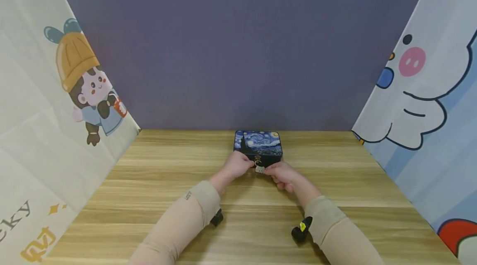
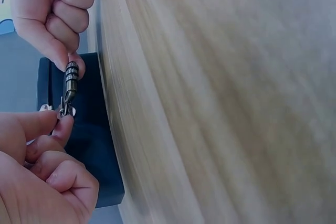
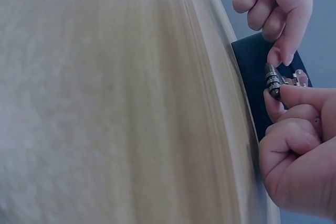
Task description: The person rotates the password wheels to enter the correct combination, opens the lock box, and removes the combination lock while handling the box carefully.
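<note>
A small dark box [image 1: 261, 143] with a swirling blue night-sky picture on its lid stands at the table's far side, lid down. From the metal clasp [image 1: 257, 158] on its front hangs a small combination padlock [image 1: 259, 169] with number dials [image 2: 72, 72]. Thumb and forefinger of my left hand [image 1: 237, 164] pinch at the padlock's shackle, close by the clasp, partly hiding it. My right hand [image 1: 285, 175] pinches the dial end of the padlock body between thumb and forefinger, its other fingers curled in.
The box rests on a wood-grain table [image 1: 179, 153], near its back edge against a grey-purple panel [image 1: 238, 49]. Cartoon-printed sheets flank the table left [image 1: 30, 103] and right [image 1: 454, 132]. Both forearms wear beige sleeves with black wrist straps.
</note>
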`<move>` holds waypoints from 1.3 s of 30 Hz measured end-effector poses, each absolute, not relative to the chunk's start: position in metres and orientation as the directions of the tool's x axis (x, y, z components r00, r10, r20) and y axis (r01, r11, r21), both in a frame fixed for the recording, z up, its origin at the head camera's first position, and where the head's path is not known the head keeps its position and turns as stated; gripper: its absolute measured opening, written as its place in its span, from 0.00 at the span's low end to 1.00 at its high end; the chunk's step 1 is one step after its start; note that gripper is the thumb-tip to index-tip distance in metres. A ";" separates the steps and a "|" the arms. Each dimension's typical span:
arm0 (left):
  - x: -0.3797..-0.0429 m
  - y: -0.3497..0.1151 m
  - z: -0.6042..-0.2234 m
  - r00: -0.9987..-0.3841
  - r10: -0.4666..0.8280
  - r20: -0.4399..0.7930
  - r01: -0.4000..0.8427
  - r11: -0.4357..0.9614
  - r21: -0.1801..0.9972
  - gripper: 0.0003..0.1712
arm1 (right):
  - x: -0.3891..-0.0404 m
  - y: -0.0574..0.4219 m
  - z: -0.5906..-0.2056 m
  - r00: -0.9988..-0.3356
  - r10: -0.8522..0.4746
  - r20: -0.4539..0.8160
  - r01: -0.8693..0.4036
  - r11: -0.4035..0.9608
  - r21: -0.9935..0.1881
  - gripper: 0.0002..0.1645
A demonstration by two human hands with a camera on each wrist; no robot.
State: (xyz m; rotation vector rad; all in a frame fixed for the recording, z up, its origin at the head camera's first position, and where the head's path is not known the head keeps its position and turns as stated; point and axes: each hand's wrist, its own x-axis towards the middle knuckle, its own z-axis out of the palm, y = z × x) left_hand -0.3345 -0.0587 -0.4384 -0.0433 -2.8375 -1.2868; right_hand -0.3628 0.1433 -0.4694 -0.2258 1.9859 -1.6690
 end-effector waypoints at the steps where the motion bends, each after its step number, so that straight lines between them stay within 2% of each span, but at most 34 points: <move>1: -0.334 -0.058 -0.439 -0.999 0.008 0.034 0.031 0.654 0.756 0.15 | -0.363 0.144 -0.470 -0.845 -0.452 -0.285 0.202 0.223 -0.954 0.11; 4: -0.333 -0.056 -0.440 -0.999 -0.008 0.039 0.025 0.646 0.763 0.12 | -0.362 0.144 -0.469 -0.843 -0.457 -0.284 0.204 0.218 -0.954 0.11; 11: -0.333 -0.053 -0.445 -0.999 -0.043 0.025 -0.007 0.626 0.779 0.12 | -0.362 0.144 -0.471 -0.834 -0.473 -0.283 0.213 0.196 -0.957 0.10; 23: -0.338 -0.051 -0.454 -1.000 -0.030 0.004 -0.012 0.523 0.852 0.10 | -0.363 0.143 -0.472 -0.830 -0.479 -0.288 0.223 0.188 -0.957 0.08; 39: -0.338 -0.049 -0.455 -0.999 -0.041 -0.017 -0.035 0.495 0.868 0.10 | -0.367 0.146 -0.476 -0.845 -0.458 -0.277 0.211 0.190 -0.959 0.12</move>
